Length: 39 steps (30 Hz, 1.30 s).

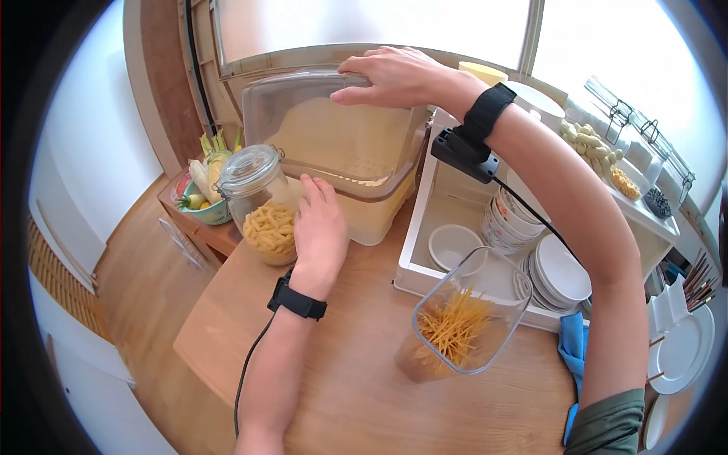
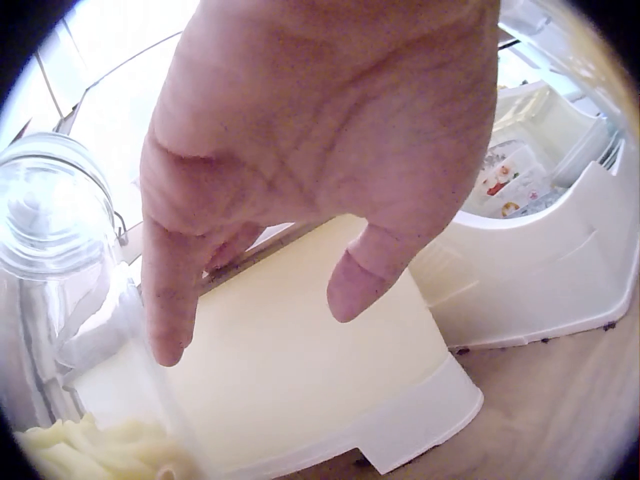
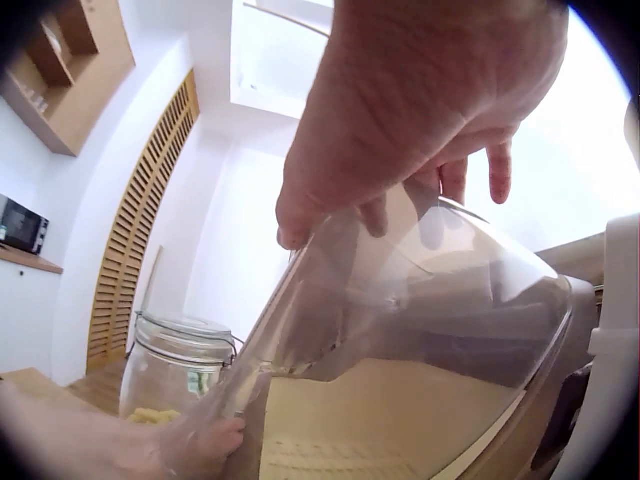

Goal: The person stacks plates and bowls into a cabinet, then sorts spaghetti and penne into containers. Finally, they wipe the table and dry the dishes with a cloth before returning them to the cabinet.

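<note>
My right hand [image 1: 398,80] grips the top edge of a clear, smoky lid [image 3: 440,290], with the thumb on the near face and the fingers over the far side. The lid stands tilted up on a cream storage bin [image 1: 364,220], hinged at the bin's rim. Low beside the bin, my left hand [image 1: 320,231] has its fingers extended right at the side of a clip-top glass jar [image 1: 254,186]. Short pasta tubes [image 1: 271,231] fill the lower part of that jar, and its glass lid is closed. In the left wrist view the left thumb [image 2: 365,275] hangs free before the bin.
A clear container [image 1: 485,334] of spaghetti stands on the wooden table [image 1: 349,379]. Behind it, a white rack [image 1: 413,277] holds bowls and plates [image 1: 561,269]. A blue cloth [image 1: 574,349] lies at the right, and a basket [image 1: 208,212] of vegetables sits far left.
</note>
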Tool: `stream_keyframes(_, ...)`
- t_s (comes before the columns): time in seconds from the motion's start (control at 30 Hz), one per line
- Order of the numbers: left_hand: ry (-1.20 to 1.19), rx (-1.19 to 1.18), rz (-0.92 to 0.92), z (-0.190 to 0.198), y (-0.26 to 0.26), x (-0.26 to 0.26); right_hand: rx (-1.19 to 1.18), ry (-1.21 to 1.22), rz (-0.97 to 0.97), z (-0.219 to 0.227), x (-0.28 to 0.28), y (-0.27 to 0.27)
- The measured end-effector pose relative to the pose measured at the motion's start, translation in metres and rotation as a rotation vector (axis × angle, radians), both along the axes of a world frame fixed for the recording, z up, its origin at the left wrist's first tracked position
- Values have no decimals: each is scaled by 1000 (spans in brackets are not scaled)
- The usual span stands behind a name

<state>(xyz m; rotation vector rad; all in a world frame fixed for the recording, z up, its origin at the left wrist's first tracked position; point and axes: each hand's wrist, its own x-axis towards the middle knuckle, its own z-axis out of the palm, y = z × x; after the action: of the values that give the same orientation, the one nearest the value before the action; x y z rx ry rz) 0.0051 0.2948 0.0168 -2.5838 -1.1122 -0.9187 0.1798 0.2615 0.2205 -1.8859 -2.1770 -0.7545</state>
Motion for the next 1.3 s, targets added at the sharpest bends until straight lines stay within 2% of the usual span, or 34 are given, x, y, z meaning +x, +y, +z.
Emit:
stream_keyframes(0.13,9,-69,-49,9,-1,-5,-39,35,-16,-10,-4,-5)
stream_keyframes(0.2,18,-19,-59,4,3,-7,16,-142,-40,-28,-4,-3)
stream_keyframes(0.23,18,29,-70,2,5,-7,42,-112,-43,-37,-4,-2)
stream_keyframes(0.37,49,26,-46,3,2,-8,51,-103,-18,-32,-7,-8)
stream_keyframes(0.43,99,-95,-24,11,-2,-10,-12,-115,-74,-26,-10,-10)
stream_keyframes(0.53,81,-237,-71,21,-10,-13,-2,-68,-40,-19,-6,-10)
stream_keyframes(0.67,70,-218,-84,17,-9,-13,16,-87,-29,-14,-6,-8)
stream_keyframes(0.7,89,-240,-82,20,-9,-14,13,-165,-40,-21,-7,-8)
stream_keyframes(0.83,101,-312,-91,26,-12,-16,22,-170,-56,-30,-7,-6)
stream_keyframes(0.93,86,-325,-97,26,-12,-16,77,-97,29,-28,-2,-1)
stream_keyframes(1.17,-1,-355,-106,28,-13,-14,17,-151,-58,-31,-11,-7)
stream_keyframes(1.3,29,-280,-119,25,-14,-12,-32,-151,-83,-29,-13,-9)
